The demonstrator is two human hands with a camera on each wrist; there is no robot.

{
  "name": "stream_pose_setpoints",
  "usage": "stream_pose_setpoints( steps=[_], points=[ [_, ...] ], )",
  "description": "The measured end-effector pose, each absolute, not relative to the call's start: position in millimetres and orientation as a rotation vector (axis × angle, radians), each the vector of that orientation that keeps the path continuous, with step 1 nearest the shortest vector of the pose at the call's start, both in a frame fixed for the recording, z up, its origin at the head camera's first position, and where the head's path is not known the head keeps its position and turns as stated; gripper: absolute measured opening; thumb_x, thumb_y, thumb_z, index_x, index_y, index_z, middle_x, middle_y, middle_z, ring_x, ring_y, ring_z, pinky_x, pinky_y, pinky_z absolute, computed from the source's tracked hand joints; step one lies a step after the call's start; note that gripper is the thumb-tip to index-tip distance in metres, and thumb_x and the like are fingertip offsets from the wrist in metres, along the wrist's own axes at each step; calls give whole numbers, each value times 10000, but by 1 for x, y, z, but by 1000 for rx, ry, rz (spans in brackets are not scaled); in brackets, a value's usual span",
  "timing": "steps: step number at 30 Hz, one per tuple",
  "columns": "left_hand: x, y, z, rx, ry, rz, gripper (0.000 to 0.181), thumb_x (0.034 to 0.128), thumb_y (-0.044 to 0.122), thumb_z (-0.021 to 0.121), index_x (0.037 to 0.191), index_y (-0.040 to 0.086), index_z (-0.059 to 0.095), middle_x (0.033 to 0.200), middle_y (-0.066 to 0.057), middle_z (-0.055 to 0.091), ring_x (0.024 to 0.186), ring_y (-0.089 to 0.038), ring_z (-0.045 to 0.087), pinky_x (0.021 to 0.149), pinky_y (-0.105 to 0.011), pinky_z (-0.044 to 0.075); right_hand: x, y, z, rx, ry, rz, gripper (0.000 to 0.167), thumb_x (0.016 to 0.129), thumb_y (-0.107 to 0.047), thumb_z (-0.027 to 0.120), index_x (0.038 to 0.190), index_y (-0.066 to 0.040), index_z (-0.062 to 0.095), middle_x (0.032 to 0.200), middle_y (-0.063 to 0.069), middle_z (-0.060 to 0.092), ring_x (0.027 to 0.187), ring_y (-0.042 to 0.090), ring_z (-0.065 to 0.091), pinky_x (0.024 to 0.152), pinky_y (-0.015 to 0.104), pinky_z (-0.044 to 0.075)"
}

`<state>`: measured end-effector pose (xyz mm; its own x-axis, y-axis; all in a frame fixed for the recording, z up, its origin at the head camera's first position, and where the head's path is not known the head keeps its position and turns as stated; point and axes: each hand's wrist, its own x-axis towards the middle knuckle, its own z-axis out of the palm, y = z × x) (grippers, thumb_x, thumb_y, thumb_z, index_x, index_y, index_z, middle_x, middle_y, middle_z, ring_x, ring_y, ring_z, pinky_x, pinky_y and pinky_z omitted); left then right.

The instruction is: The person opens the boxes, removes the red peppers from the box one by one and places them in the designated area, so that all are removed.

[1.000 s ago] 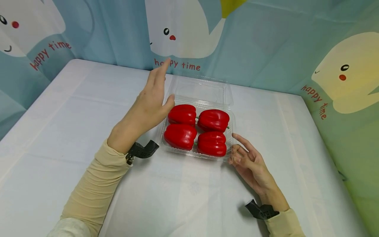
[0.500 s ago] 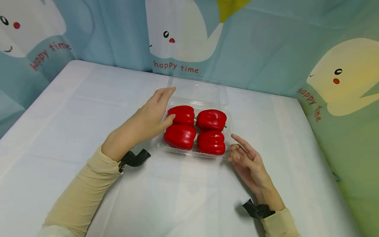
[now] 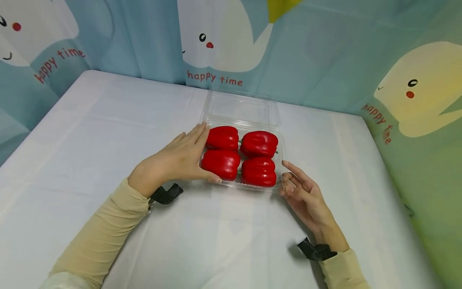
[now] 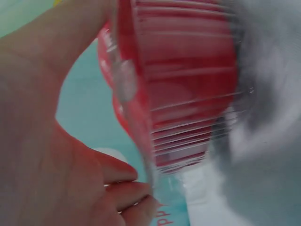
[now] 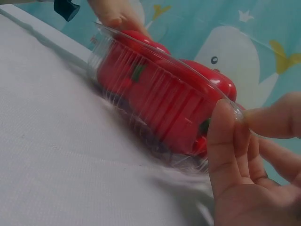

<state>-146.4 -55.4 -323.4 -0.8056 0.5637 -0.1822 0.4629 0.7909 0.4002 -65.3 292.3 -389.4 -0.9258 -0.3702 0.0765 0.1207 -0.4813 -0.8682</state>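
A clear plastic container holds several red bell peppers, lying on their sides in two rows; its lid is folded back, away from the person. Along the container's left side lies my left hand, fingers extended against the edge and thumb at the front left corner. The left wrist view shows that hand beside the ribbed wall, fingertips at the rim. At the front right corner, my right hand pinches the rim; the right wrist view has its thumb and fingers on the lip. The container looks tilted there.
A white cloth covers the table. Behind it and along both sides hangs a printed curtain with whale figures. Each wrist carries a black camera mount.
My left hand has come down from above the container's left side onto its edge, with the thumb moving toward the front corner. My right hand stays at the right corner.
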Motion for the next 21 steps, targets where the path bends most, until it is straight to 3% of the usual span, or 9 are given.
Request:
stream_pose_setpoints(
  steps=[6, 11, 16, 21],
  points=[
    [-145, -54, -318, 779, 2690, 469, 1339, 698, 773, 691, 1581, 3, 44, 1680, -136, 11, 1561, -299, 35, 1245, -564, 94, -67, 294, -385, -397, 1409, -2430, 653, 898, 189, 248, 1532, 35, 256, 1067, 46, 500, 840, 120, 504, 830, 238, 502],
    [-146, -51, -317, 766, 2693, 488, 1332, 703, 775, 682, 1584, 11, 39, 1681, -131, 0, 1562, -292, 20, 1244, -561, 108, -67, 297, -376, -375, 1537, -2370, 590, 945, 141, 198, 1531, 67, 219, 1096, 62, 532, 934, 150, 577, 878, 254, 542],
    [-146, -51, -320, 743, 2688, 500, 1354, 689, 787, 685, 1585, 12, 29, 1680, -132, -11, 1562, -296, 8, 1238, -567, 128, -65, 297, -360, -164, 1990, -2175, 462, 1038, 9, 335, 1497, 47, 306, 1124, 65, 538, 979, 122, 605, 890, 222, 559],
    [-143, -51, -320, 727, 2682, 512, 1360, 685, 769, 706, 1583, 8, 25, 1680, -132, -18, 1561, -299, 5, 1240, -565, 124, -73, 292, -336, -78, 2602, -1755, 413, 1033, -87, 460, 1443, -39, 442, 1146, 84, 536, 946, 116, 648, 862, 167, 551]
  ],
)
